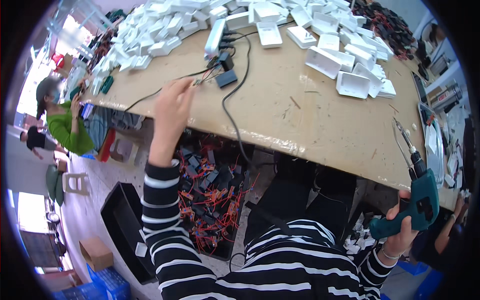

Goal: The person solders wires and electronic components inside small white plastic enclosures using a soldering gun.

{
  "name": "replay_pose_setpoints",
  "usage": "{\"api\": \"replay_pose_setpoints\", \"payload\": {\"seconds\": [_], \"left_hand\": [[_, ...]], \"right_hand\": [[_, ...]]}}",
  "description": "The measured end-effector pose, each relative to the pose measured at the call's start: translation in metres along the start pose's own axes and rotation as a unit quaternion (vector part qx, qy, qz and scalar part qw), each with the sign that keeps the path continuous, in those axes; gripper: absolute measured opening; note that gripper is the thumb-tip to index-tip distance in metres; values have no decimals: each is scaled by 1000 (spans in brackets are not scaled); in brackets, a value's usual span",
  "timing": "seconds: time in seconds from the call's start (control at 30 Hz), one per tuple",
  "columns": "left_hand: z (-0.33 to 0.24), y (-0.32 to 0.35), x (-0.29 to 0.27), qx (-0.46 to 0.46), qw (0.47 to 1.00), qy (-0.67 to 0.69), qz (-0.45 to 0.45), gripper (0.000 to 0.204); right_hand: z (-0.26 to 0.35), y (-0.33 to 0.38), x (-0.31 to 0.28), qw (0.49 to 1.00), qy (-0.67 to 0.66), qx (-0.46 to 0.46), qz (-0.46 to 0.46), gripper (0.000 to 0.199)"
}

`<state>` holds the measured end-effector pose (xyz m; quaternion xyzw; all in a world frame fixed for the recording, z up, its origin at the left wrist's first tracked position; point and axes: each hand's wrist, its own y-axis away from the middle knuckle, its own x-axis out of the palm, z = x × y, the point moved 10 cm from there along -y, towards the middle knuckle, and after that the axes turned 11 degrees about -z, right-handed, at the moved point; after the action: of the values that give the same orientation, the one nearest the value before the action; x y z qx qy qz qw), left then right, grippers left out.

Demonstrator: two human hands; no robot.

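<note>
Left hand (172, 107) reaches onto the table (300, 115), fingers pinching thin wires (200, 80) just beside a black adapter (226, 78). Right hand (400, 230) grips a green screwdriver (417, 192) off the table's near edge.

1 head-worn fisheye looks steeply down, close over the workbench (310, 120) edge and lap.

A long tan desk (310, 115) crosses the view, its front edge bending toward the rim. Left of the desk, bright daylight pours in from a window (47, 60) onto a pale floor (95, 200), where a white plastic stool (76, 183) stands; nearer, below the desk, sit a cardboard box (96, 253) and blue crates (107, 285)
</note>
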<state>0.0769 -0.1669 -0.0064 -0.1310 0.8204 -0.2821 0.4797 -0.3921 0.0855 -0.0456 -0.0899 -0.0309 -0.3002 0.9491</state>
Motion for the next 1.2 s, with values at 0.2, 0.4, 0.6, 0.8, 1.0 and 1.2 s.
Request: {"api": "replay_pose_setpoints", "payload": {"seconds": [0.2,0.4,0.6,0.8,1.0,1.2], "left_hand": [[10,-38,48,72,987,-140,-28,33],[140,-41,57,-214,924,-294,115,42],[99,-44,2,-52,906,-418,-48,44],[102,-25,102,-94,945,-262,172,39],[55,20,73,32,958,-239,158,18],[-82,45,-9,294,927,-228,54,7]], "right_hand": [[-3,-2,15,999,14,17,31,66],[-11,-2,31,995,18,60,73,68],[-12,-11,45,993,28,64,95,66],[-12,-14,65,991,21,70,115,68],[-13,-14,75,990,23,73,119,69],[-13,-30,103,989,-16,38,140,70]]}}
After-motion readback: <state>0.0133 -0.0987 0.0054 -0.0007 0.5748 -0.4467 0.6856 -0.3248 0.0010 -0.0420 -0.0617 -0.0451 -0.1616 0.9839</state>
